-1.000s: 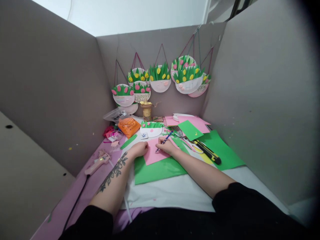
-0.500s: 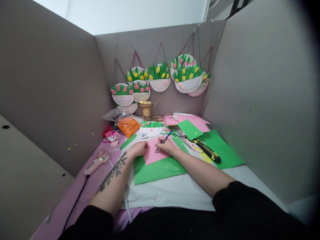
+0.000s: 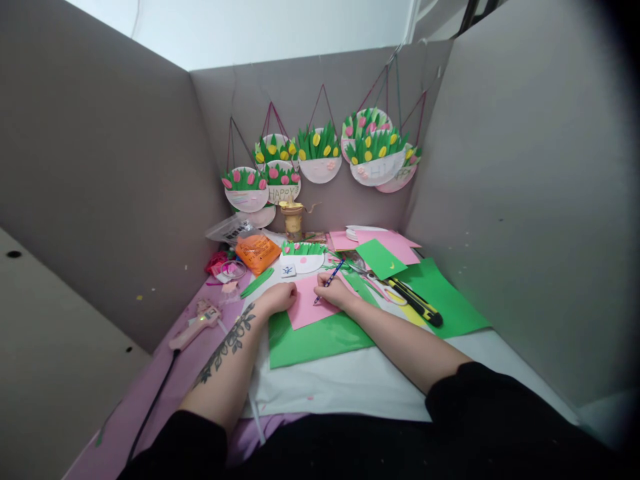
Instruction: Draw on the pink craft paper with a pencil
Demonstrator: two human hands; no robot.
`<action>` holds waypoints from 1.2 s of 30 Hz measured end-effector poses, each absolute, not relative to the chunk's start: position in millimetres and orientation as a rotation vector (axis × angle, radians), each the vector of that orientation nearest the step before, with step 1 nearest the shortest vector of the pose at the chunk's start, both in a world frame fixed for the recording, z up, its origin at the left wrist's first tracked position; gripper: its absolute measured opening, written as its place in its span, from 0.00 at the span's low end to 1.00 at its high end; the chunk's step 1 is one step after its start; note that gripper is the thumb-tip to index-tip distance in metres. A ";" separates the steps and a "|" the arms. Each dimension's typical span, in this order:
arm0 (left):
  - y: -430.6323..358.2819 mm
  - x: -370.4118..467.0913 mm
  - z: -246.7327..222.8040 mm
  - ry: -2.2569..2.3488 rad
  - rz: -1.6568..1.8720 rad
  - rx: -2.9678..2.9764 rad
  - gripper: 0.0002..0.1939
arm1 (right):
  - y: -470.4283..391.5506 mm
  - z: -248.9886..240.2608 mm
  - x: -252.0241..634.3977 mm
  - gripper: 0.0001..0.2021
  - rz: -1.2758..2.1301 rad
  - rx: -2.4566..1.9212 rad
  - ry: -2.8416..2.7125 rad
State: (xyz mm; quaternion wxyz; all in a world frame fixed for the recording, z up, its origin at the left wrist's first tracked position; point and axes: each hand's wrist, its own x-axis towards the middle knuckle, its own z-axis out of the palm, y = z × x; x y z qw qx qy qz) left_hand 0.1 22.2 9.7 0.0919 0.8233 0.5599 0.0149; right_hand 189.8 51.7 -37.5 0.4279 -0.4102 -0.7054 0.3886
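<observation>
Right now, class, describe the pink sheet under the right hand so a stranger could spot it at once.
On the white table cover, find the green sheet nearest the person. The pink sheet lies on it, the left hand at its left edge. Unlike the pink sheets farther back, it has the right hand over it, holding a blue writing tool.

One head-worn cam, facing forward and down over the desk [image 3: 135, 403]. Wide framing: forearms [image 3: 415, 350] run in from the bottom, left hand [image 3: 281, 298] and right hand [image 3: 336, 293] mid-frame, nearer than the back panel [image 3: 340, 207], which faces the lens. Left panel [image 3: 100, 133], right panel [image 3: 510, 187] flank.
</observation>
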 end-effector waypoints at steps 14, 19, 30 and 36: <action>20.0 1.5 13.4 1.667 0.040 2.442 0.10 | 53.4 -37.5 191.3 0.08 0.914 -1.014 -1.725; 19.4 1.7 14.5 1.664 0.033 2.438 0.10 | 52.8 -36.3 191.0 0.08 0.918 -1.008 -1.741; 21.8 0.4 10.4 1.664 0.041 2.437 0.10 | 52.3 -34.8 190.8 0.07 0.918 -1.025 -1.722; 22.1 0.6 10.5 1.676 0.032 2.424 0.10 | 52.1 -33.6 190.8 0.08 0.866 -1.060 -1.705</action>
